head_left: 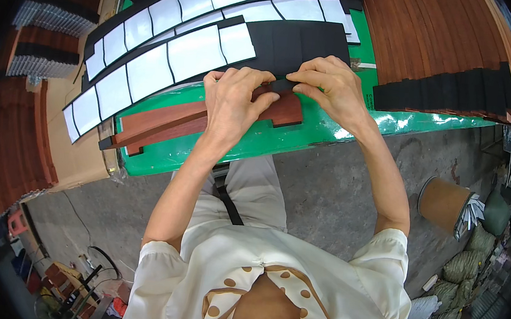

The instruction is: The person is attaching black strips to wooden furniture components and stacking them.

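A long, narrow reddish-brown wood-look strip (159, 125) slants across the green tabletop, its near left end black. My left hand (231, 100) is closed around the strip near its far right end, thumb and forefinger pinching. My right hand (334, 92) pinches a small black piece (283, 86) at that same end; the fingertips partly cover it, so I cannot tell whether it is stuck down. Beneath the strip lie wider reddish-brown boards (289, 108). Just beyond my hands are a row of black pads (300, 44) and overlapping pieces with white faces (153, 74).
Stacked brown boards with black ends (445, 42) fill the table's right side. More brown stacks (11, 136) and cardboard (67, 135) are at the left. The green table edge (237, 155) runs before me. A brown drum (443, 205) and sacks (464, 262) stand on the floor at right.
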